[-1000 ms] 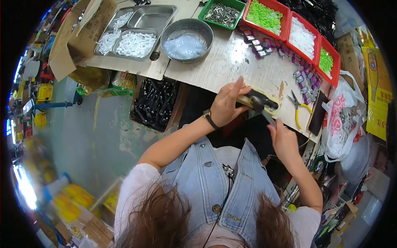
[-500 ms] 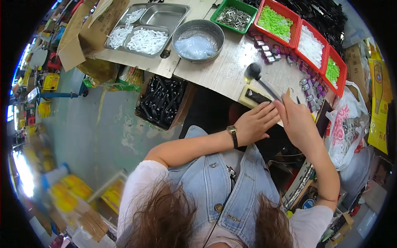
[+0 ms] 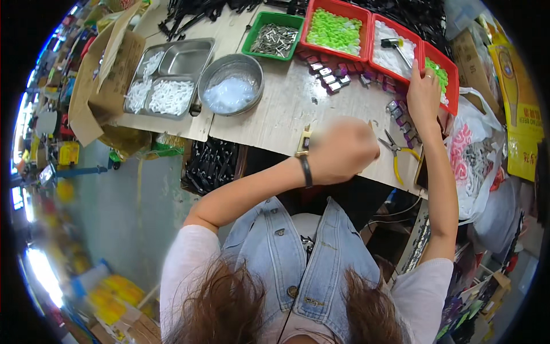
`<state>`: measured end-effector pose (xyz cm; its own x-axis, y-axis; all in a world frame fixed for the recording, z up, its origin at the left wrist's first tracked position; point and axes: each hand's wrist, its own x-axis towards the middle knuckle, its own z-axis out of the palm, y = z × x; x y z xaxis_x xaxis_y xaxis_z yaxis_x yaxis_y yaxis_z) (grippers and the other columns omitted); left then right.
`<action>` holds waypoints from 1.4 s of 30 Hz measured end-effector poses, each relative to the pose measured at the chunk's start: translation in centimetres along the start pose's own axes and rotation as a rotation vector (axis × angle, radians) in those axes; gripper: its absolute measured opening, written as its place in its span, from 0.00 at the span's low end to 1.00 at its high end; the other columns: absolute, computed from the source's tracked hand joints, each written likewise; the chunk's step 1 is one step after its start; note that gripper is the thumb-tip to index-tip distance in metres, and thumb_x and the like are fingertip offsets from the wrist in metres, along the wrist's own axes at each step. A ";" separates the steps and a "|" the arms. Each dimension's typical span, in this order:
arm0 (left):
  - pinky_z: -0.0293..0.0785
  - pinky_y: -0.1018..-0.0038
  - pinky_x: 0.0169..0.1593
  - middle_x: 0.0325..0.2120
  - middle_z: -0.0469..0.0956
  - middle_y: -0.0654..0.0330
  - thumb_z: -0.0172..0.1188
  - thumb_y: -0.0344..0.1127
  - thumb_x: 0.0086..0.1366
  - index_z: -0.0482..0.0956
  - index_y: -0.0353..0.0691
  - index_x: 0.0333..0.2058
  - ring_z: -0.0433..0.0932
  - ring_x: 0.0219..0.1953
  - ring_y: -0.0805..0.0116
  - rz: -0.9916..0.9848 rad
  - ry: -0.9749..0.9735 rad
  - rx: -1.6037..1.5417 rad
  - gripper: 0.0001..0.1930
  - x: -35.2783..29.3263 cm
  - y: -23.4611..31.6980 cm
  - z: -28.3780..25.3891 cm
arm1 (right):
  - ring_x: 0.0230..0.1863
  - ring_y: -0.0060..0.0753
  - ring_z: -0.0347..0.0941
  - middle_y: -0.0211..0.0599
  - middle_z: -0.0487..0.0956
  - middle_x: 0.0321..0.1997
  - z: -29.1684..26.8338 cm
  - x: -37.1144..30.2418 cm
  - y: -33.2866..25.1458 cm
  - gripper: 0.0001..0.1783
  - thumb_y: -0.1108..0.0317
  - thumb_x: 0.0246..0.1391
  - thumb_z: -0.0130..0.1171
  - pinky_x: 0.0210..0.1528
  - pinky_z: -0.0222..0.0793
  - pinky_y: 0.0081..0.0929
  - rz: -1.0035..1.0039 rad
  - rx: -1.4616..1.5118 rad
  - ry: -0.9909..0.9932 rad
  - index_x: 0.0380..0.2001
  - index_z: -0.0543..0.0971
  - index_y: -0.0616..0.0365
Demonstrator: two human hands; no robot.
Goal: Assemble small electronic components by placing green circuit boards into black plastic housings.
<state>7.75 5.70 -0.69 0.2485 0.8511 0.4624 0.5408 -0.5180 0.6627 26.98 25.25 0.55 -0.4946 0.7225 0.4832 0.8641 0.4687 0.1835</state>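
Note:
My right hand (image 3: 424, 94) reaches to the red bins at the far right, fingers bent round the handle end of a hammer (image 3: 395, 47). The hammer's dark head hangs over the bin of small white pieces (image 3: 388, 56). My left hand (image 3: 346, 150) is above the near table edge, smeared, its fingers and anything in them not clear. A cream block (image 3: 305, 140) shows partly beside its wrist. Pliers with yellow handles (image 3: 396, 153) lie open-jawed on the table between my two arms.
Purple and silver metal pieces (image 3: 327, 76) lie along the bins. Red bins hold green pieces (image 3: 335, 31); a green bin (image 3: 275, 37) holds metal pins. A grey bowl (image 3: 231, 86), steel tray (image 3: 200, 51) and box of black parts (image 3: 212, 166) are left. A plastic bag (image 3: 472, 155) hangs right.
My right hand has moved the hammer away from the cream block, up and right to the bins. My left hand has lifted and curled over the block area. The pliers are now uncovered.

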 end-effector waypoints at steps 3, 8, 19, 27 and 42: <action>0.63 0.77 0.27 0.20 0.67 0.63 0.53 0.38 0.68 0.76 0.42 0.42 0.65 0.20 0.74 -0.438 0.214 -0.421 0.09 0.6 -0.9 -1.6 | 0.44 0.59 0.70 0.56 0.73 0.42 -5.1 -3.1 -3.5 0.27 0.71 0.54 0.55 0.46 0.67 0.49 -0.043 0.224 -0.006 0.58 0.63 0.63; 0.67 0.79 0.29 0.23 0.69 0.66 0.38 0.48 0.74 0.73 0.35 0.43 0.68 0.22 0.75 -0.852 0.190 -1.357 0.22 0.3 -0.9 -4.1 | 0.43 0.60 0.75 0.61 0.73 0.46 -6.8 -13.9 -5.0 0.34 0.73 0.47 0.58 0.43 0.72 0.46 0.222 0.321 -0.597 0.58 0.61 0.63; 0.71 0.75 0.37 0.31 0.72 0.63 0.43 0.46 0.73 0.71 0.36 0.47 0.73 0.31 0.72 -0.908 0.204 -1.729 0.18 -2.9 2.9 -6.1 | 0.41 0.60 0.71 0.52 0.75 0.37 -10.7 -7.4 -9.4 0.07 0.73 0.58 0.54 0.41 0.67 0.44 -0.029 0.776 -0.152 0.38 0.74 0.64; 0.68 0.83 0.37 0.30 0.75 0.65 0.61 0.29 0.65 0.78 0.32 0.46 0.72 0.31 0.80 -0.550 0.495 -0.703 0.12 -7.3 3.9 -7.0 | 0.40 0.58 0.70 0.51 0.72 0.34 -14.3 -6.0 -15.6 0.08 0.77 0.50 0.56 0.41 0.66 0.47 -0.272 0.747 -0.428 0.34 0.68 0.65; 0.68 0.82 0.27 0.25 0.76 0.65 0.57 0.34 0.67 0.81 0.31 0.40 0.72 0.25 0.80 -0.792 0.400 -1.131 0.11 -8.1 3.4 -9.3 | 0.36 0.53 0.72 0.49 0.74 0.30 -11.4 -5.0 -16.3 0.07 0.77 0.50 0.57 0.38 0.68 0.43 -0.485 0.722 -0.411 0.30 0.68 0.63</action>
<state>0.12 -3.73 3.25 -0.1510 0.9596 -0.2375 -0.5369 0.1221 0.8348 16.42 8.21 4.93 -0.8958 0.4249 0.1303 0.3584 0.8640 -0.3536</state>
